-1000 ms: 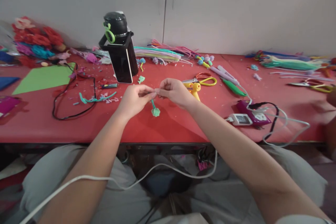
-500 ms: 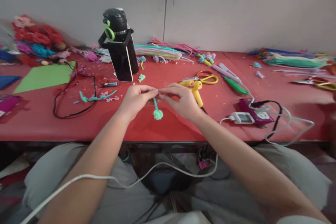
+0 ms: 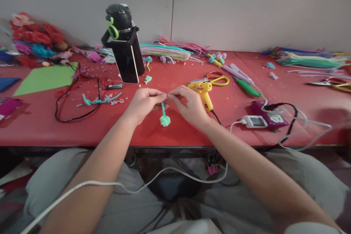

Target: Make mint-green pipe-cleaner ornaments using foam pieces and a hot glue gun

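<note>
A mint-green pipe cleaner (image 3: 163, 109) hangs below my fingers, its lower end bunched into a fluffy ball (image 3: 165, 120). My left hand (image 3: 146, 102) grips its upper part between thumb and fingers. From the other side, my right hand (image 3: 188, 104) comes in with thumb and forefinger pinched, its tips touching or nearly touching those of the left. What lies in the right pinch is too small and covered to make out. Both hands are just above the red table, and the ball dangles near its front part. A yellow glue gun (image 3: 205, 97) lies right beside my right hand.
Behind the glue gun lie scissors (image 3: 218, 80). A black bottle (image 3: 119, 18) stands back left behind a dark phone-like panel (image 3: 126, 62). Bundles of pipe cleaners (image 3: 167, 52) line the wall. A white cable (image 3: 170, 169) crosses above my lap; a purple box (image 3: 256, 109) with cords sits right.
Both hands keep their pinch in nearly the same place. My right fingertips have shifted very slightly, and the view has tilted a little; the green ball hangs as before.
</note>
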{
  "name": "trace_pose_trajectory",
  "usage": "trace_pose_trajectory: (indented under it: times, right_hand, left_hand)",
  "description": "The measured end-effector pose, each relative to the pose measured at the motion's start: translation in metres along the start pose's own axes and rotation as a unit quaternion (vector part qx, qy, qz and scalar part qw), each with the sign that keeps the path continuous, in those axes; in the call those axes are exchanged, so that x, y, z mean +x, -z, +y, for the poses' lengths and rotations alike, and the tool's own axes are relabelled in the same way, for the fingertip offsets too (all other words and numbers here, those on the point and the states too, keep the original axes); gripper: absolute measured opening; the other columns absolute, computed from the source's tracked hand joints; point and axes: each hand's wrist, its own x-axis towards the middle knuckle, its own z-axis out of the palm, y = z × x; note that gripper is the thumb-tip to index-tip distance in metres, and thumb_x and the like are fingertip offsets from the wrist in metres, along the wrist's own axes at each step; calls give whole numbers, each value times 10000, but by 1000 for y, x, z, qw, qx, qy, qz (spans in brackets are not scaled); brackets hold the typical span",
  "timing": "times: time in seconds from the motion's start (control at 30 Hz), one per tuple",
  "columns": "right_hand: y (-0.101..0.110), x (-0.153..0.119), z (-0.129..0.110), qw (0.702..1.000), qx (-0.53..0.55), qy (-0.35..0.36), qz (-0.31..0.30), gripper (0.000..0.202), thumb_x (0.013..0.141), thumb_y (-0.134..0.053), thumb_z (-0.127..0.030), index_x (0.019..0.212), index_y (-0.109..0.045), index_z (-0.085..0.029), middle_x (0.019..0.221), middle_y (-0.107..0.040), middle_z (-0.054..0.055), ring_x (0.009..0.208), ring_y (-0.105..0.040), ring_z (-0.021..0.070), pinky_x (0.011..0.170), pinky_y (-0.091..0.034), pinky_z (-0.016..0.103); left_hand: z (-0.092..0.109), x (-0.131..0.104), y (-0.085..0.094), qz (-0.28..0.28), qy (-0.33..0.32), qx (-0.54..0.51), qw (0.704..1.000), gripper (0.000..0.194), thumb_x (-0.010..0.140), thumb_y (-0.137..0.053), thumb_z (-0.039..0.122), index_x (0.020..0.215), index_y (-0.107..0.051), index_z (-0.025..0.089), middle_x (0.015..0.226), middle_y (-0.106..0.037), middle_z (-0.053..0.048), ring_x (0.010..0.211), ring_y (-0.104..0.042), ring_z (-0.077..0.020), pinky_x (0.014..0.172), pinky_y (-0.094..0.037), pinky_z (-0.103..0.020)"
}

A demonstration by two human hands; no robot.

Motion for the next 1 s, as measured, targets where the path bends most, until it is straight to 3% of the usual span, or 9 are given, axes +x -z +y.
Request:
trace_pose_trajectory:
  times: [0.13,0.3,0.53,0.73,1.0]
  right_hand:
    - [0,0,1,1000,12,0,-17,150,1009,-551,-227,940,-684,-230,913,-698,51,869,-655,183,767,-540,333]
    - [-2,-2,6,999,26,10,-25,108,972,-655,-290,1014,-740,-238,959,-721,60,838,-661,180,759,-554,341]
    - [-6,-2,14,1000,24,1,-8,124,971,-665,-316,939,-768,-254,931,-749,48,815,-674,182,749,-560,350]
    - [-6,-2,13,999,33,2,-24,169,1002,-588,-325,925,-707,-233,912,-699,59,822,-651,183,724,-547,334]
    - [-8,-4,16,999,32,0,-9,147,997,-554,-276,871,-610,-224,834,-622,34,760,-589,166,692,-497,314]
  left_hand:
    - [0,0,0,12,1,7,1000,216,758,-854,355,775,-790,149,763,-767,-98,737,-745,-227,806,-631,-401]
    - [-2,1,1,26,-2,9,1000,264,746,-863,406,770,-795,153,814,-784,-109,752,-750,-230,799,-636,-397]
    - [-3,2,0,29,2,39,999,196,770,-838,361,774,-804,168,796,-783,-95,747,-746,-228,791,-641,-402]
    - [-1,1,-1,28,8,36,999,189,774,-838,336,762,-796,152,810,-777,-109,786,-757,-250,816,-636,-426]
    - [-4,4,4,29,-11,26,999,174,788,-821,331,765,-793,160,753,-760,-75,725,-745,-209,737,-633,-349]
